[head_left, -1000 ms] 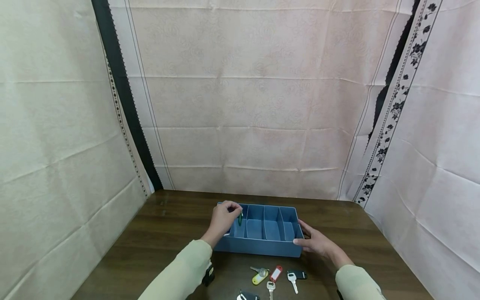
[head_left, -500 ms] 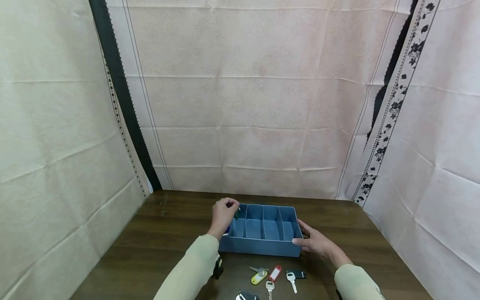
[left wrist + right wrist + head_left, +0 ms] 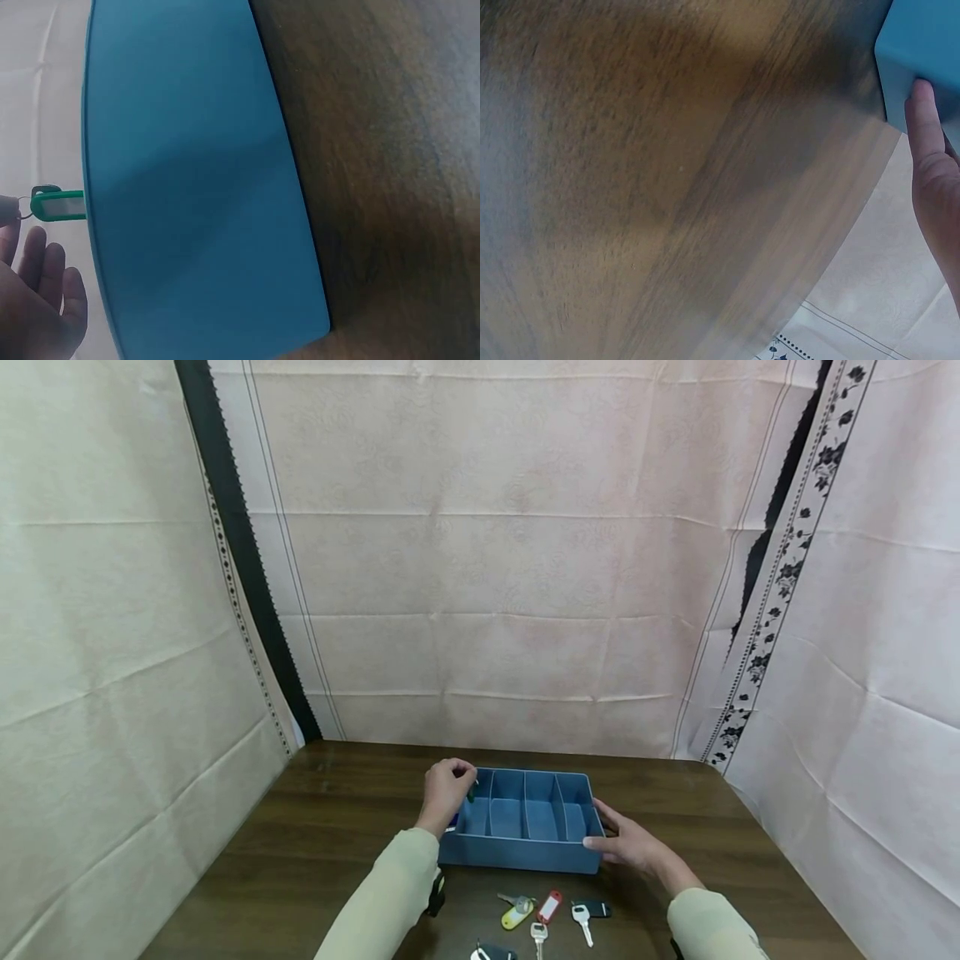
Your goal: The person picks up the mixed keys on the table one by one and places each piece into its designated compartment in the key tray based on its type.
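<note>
A blue divided box (image 3: 517, 853) stands on the table. At its left end, my left hand (image 3: 444, 793) pinches the ring of a green key tag (image 3: 60, 205) between thumb and fingertips. The tag hangs over the box's left part, its lower end hidden behind the wall in the left wrist view. Whether a key hangs with it is hard to see. My right hand (image 3: 633, 847) holds the box's right front corner, thumb on the front wall and fingers along the side. Something blue and white (image 3: 453, 822) lies in the leftmost compartment, mostly hidden by my left wrist.
In front of the box lie keys with tags: a yellow key tag (image 3: 517, 915), a red key tag (image 3: 550, 906), a black key tag (image 3: 598, 909) and a dark one (image 3: 498, 952) at the bottom edge. Pale cloth (image 3: 480, 568) hangs behind the table (image 3: 262, 852).
My left hand has shifted slightly left and up with the green key tag, which has moved left over the box. My right hand stays at the box's corner.
</note>
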A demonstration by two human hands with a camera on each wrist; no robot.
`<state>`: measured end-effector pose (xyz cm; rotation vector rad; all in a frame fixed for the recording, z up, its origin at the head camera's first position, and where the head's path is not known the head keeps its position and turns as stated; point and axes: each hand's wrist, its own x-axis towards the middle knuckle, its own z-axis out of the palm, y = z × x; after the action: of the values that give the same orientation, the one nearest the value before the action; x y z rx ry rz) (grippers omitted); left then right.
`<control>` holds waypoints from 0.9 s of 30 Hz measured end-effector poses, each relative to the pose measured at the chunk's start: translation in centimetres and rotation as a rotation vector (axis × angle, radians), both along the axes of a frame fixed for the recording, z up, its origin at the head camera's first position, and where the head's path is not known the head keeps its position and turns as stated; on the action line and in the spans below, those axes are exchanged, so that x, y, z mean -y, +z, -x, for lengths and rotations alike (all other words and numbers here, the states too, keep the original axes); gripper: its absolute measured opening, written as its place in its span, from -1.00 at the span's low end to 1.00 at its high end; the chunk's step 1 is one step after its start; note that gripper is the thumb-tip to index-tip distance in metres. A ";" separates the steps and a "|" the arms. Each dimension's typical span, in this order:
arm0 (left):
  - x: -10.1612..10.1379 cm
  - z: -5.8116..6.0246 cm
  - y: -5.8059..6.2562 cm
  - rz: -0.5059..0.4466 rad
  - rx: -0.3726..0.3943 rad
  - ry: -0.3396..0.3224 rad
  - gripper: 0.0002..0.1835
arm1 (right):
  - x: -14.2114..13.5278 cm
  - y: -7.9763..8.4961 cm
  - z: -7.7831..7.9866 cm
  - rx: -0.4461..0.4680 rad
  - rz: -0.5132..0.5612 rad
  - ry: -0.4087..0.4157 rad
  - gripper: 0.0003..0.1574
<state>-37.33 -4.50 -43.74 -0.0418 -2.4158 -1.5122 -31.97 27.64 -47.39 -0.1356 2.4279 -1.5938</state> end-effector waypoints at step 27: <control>0.4 -0.5 -0.1 0.037 -0.025 -0.076 -0.85 | 0.1 0.2 -0.2 0.001 0.013 0.019 0.17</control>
<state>-36.86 -4.86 -43.79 -0.1603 -2.4483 -1.4896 -31.73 27.50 -47.16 -0.1598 2.4079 -1.6018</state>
